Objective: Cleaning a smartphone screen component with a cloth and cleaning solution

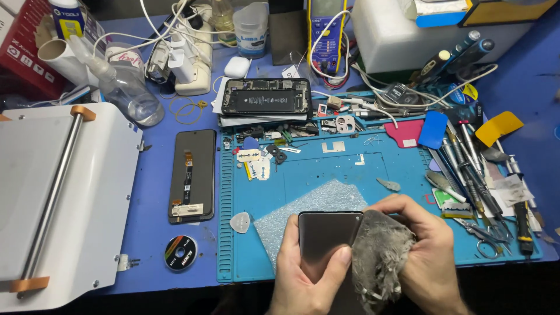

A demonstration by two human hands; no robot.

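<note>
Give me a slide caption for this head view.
Left hand holds dark phone; right hand presses grey cloth on it.

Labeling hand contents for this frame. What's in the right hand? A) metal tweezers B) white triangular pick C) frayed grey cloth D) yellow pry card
C: the right hand bunches a frayed grey cloth against the dark flat rectangular phone panel that the left hand holds; the white triangular pick lies apart on the blue work mat.

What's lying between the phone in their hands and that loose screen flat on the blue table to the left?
In the head view, a grey pick lies between the phone and the loose screen, at the blue mat's left edge.
</note>
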